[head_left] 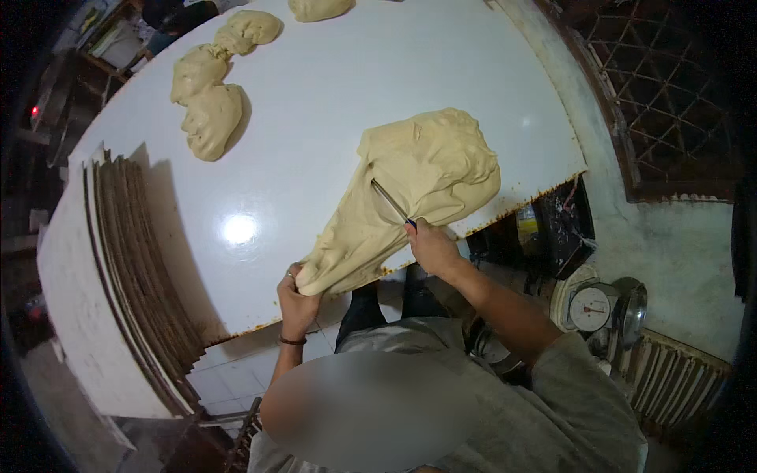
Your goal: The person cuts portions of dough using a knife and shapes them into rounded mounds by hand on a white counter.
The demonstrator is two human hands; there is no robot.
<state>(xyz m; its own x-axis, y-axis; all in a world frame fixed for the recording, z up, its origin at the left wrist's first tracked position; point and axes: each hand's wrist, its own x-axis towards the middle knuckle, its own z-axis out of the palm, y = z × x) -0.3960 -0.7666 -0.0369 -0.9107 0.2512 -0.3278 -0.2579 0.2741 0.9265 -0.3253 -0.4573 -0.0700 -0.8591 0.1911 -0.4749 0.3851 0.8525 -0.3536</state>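
Head view: nearest, the left hand [298,296] grips the stretched end of a large dough mass [453,150] at the near edge of the table [292,158]. Slightly farther, the right hand [432,246] is closed round a dark-handled knife [391,202], blade over the dough. Pulling too hard could tear it; sticky drag could make the blade slip. Farthest lie smaller dough lumps [213,122].

Dough [445,169]: pale yellow, stretched | knife [389,199]: thin, slanted against dough
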